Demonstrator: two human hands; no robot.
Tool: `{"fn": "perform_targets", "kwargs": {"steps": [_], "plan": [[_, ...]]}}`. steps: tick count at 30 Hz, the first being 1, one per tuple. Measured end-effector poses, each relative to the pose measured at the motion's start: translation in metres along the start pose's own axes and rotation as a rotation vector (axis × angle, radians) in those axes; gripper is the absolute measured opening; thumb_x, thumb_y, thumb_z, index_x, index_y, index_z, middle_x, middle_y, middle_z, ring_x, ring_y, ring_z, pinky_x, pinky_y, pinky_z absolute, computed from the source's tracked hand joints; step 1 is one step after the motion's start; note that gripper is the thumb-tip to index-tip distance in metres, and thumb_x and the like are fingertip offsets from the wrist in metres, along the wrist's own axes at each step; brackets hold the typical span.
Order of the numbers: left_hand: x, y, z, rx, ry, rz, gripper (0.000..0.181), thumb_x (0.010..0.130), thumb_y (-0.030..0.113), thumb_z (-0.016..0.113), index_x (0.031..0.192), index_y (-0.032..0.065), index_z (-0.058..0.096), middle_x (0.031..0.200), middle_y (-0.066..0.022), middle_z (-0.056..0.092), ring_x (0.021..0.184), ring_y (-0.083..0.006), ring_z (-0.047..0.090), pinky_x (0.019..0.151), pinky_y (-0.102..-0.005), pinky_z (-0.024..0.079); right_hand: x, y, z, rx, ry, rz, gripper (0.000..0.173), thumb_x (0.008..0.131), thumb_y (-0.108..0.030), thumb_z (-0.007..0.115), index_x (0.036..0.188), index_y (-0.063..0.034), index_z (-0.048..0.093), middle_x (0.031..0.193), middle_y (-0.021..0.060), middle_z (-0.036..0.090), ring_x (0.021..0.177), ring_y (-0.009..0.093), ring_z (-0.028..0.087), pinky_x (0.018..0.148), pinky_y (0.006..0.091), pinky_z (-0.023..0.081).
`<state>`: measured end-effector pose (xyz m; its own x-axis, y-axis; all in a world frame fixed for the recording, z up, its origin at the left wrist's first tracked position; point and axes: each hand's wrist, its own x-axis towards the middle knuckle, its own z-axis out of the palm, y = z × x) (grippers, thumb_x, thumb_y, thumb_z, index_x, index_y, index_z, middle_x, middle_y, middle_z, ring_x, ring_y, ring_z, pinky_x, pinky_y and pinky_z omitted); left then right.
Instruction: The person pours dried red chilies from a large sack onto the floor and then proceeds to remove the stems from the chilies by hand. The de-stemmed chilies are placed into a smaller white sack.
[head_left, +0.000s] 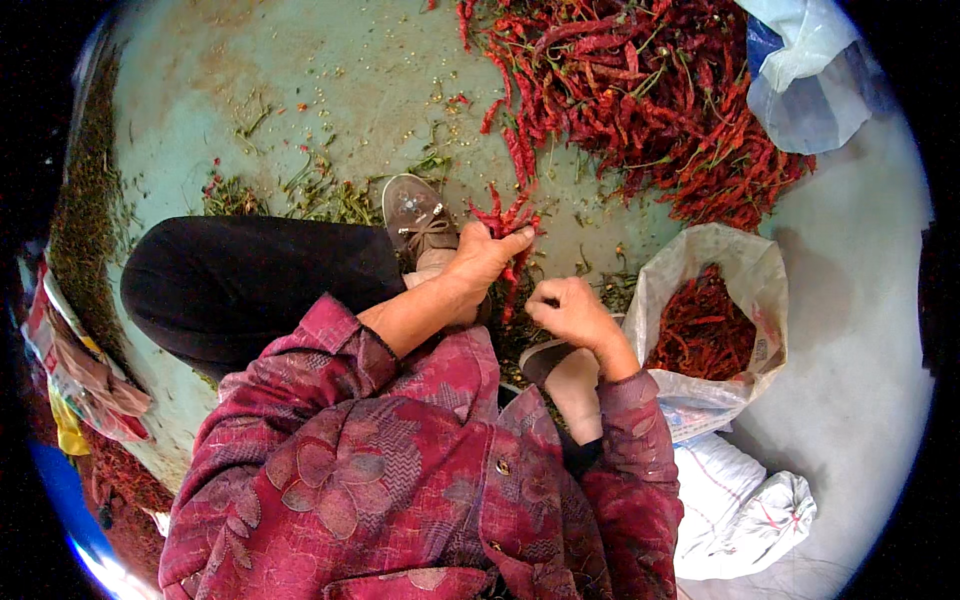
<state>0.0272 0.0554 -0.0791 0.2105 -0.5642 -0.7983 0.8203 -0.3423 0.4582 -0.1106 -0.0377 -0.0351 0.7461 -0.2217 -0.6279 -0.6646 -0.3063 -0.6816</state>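
Note:
My left hand (487, 259) grips a small bunch of dried red chili peppers (504, 214) in front of my crossed legs, thumb on top; some peppers hang below the fingers. Just to its right, my right hand (568, 309) is curled, and whether anything is between its fingertips cannot be told. A large pile of dried red chilies (615, 97), many with stems, lies on the floor ahead and to the right. Beside my right hand stands an open woven plastic sack (776, 300) with dark red chilies (705, 330) inside.
Loose green stems (337, 199) and seeds lie scattered around my brown shoe (416, 214). A pale plastic bag (810, 82) touches the pile at the upper right. White sacking (739, 510) lies below the woven sack. Plastic packaging (90, 367) and more red chilies (124, 476) are at the left edge.

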Motion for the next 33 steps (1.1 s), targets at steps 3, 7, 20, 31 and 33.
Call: {"fn": "perform_targets", "kwargs": {"steps": [3,7,20,31,33], "plan": [[0.003,-0.003,0.0,0.002,0.087,0.021,0.02,0.082,0.021,0.063,0.086,0.0022,0.063,0.075,-0.0035,0.062,0.062,-0.0116,0.053,0.056,-0.0284,0.042,0.026,0.021,-0.006,0.124,0.25,0.116,0.019,0.075,-0.019,0.06,0.077,-0.0002,0.064,0.07,0.0177,0.062,0.067,0.034,0.061,0.062,0.0384,0.047],[0.002,0.001,0.001,-0.088,0.098,0.028,0.022,0.084,0.022,0.061,0.086,0.0003,0.063,0.075,-0.0049,0.062,0.062,-0.0118,0.054,0.057,-0.0281,0.042,0.087,0.022,-0.002,-0.1,0.676,0.144,0.019,0.076,-0.019,0.06,0.08,-0.001,0.062,0.075,0.0168,0.061,0.074,0.036,0.06,0.066,0.0424,0.046],[0.006,-0.002,-0.001,-0.131,0.105,0.059,0.015,0.076,0.012,0.067,0.082,0.0011,0.059,0.072,-0.0049,0.058,0.061,-0.0161,0.056,0.055,-0.0319,0.047,0.091,0.039,0.006,0.176,0.655,0.215,0.017,0.074,-0.011,0.062,0.083,0.002,0.058,0.07,0.0139,0.062,0.065,0.026,0.061,0.061,0.0379,0.047],[0.004,-0.003,-0.003,-0.116,0.009,0.02,0.01,0.079,0.01,0.065,0.079,0.0015,0.059,0.064,-0.0035,0.057,0.054,-0.0127,0.053,0.049,-0.0265,0.041,0.025,-0.013,0.016,0.657,0.37,0.308,0.007,0.082,-0.005,0.06,0.083,0.002,0.06,0.066,0.0017,0.058,0.055,0.006,0.049,0.048,0.0218,0.039],[0.005,-0.002,-0.002,-0.103,-0.023,0.009,0.009,0.081,0.01,0.063,0.081,0.0015,0.059,0.067,-0.004,0.058,0.054,-0.0127,0.052,0.048,-0.0262,0.041,0.024,-0.008,0.017,0.663,0.379,0.273,0.007,0.081,-0.006,0.06,0.081,0.0006,0.06,0.064,0.0003,0.057,0.054,0.005,0.047,0.047,0.021,0.037]]}}
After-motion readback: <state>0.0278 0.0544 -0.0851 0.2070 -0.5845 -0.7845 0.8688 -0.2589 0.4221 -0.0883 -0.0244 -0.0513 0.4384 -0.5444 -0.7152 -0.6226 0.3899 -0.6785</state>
